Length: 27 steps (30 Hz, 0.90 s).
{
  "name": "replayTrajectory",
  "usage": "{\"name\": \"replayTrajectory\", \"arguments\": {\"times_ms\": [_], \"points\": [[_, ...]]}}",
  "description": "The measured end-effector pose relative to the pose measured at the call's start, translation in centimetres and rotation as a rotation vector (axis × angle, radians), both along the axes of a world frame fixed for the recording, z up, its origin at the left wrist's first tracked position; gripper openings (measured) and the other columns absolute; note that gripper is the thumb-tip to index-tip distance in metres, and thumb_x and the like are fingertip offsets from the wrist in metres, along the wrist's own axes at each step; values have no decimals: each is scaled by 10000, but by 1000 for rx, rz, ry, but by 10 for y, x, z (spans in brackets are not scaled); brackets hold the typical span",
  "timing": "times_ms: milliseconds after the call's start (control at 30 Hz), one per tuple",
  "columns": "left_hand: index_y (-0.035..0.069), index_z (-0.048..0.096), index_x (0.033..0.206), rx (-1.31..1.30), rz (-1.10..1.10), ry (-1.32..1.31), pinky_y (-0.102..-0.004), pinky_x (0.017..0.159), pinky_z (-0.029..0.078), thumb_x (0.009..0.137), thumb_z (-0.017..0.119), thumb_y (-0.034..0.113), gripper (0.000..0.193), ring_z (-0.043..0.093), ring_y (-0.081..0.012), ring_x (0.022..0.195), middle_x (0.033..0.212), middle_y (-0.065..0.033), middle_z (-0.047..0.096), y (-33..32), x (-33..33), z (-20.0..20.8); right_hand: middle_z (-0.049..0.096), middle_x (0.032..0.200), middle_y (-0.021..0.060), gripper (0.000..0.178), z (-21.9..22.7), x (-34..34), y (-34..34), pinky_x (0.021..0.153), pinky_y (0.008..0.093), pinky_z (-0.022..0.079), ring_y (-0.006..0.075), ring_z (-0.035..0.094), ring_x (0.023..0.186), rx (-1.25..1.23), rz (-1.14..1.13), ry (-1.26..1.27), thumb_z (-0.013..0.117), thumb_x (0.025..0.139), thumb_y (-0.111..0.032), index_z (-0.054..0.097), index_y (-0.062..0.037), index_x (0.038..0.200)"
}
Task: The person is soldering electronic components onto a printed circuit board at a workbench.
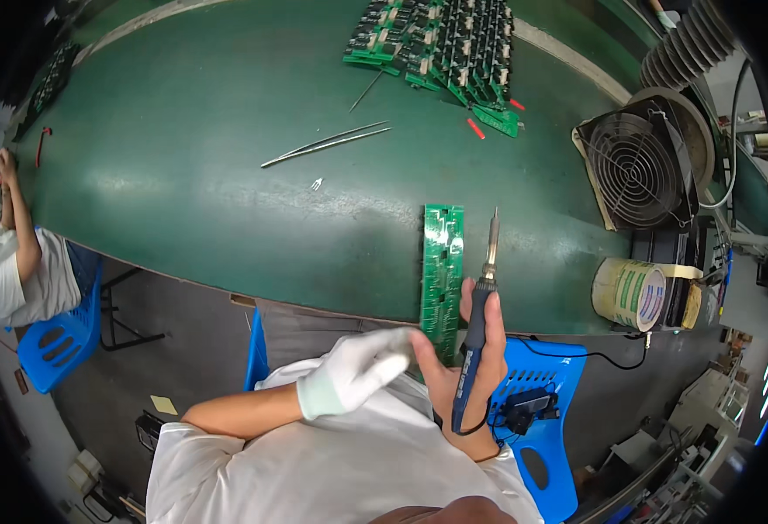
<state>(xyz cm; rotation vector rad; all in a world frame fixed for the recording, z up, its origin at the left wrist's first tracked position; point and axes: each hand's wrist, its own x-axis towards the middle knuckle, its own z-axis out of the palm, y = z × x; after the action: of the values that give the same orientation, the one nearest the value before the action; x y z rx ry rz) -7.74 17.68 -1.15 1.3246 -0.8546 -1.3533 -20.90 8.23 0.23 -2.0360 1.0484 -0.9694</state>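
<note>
My right hand (480, 367) is wrapped round a soldering iron (476, 341) with a dark blue handle. Its metal tip points away from me, beside a long green circuit board (442, 271). The board overhangs the table's near edge, its near end partly behind my right hand. My left hand (358, 371) wears a white glove. Its bent fingers reach to the board's left side and meet a finger of my right hand; what they pinch, if anything, is hidden. Farther off lie metal tweezers (327, 145) and a small pale pronged part (317, 184).
Several stacked circuit boards (441, 44) stand at the far side, with red pieces (477, 129) nearby. At right are a fan (634, 168) and a tape roll (630, 293). Another person (30, 262) sits at far left. A blue chair (546, 402) is behind my right arm.
</note>
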Motion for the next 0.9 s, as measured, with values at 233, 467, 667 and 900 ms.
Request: {"name": "replayTrajectory", "arguments": {"times_ms": [233,467,667,900], "points": [[-17,612,809,156,28,176,-286,519,349,1004,561,241,327,375,-108,579,636,-4,502,-17,-11,-16,675,1161,248,666,-1,-10,5,852,377,576,330,694,1001,117,-130,-206,718,845,-48,403,21,1428],[-36,654,951,200,19,167,-261,594,440,1014,535,203,275,503,-97,645,754,-45,626,-20,-18,-12,702,939,249,491,-2,-14,-6,725,378,604,293,718,754,126,-161,-366,637,895,-72,478,82,1333],[-16,581,728,76,148,101,-312,471,321,985,588,213,344,353,-125,517,557,-22,479,-23,-26,-12,687,765,220,364,-13,-13,-7,656,371,607,284,700,618,74,-165,-324,585,904,-71,541,90,1227],[-23,599,747,71,138,44,-314,470,332,980,588,195,319,373,-128,508,557,-22,499,-23,-26,-10,667,675,194,283,-10,-12,-8,650,366,609,274,679,560,117,-177,-312,558,907,-76,563,73,1147]]}}
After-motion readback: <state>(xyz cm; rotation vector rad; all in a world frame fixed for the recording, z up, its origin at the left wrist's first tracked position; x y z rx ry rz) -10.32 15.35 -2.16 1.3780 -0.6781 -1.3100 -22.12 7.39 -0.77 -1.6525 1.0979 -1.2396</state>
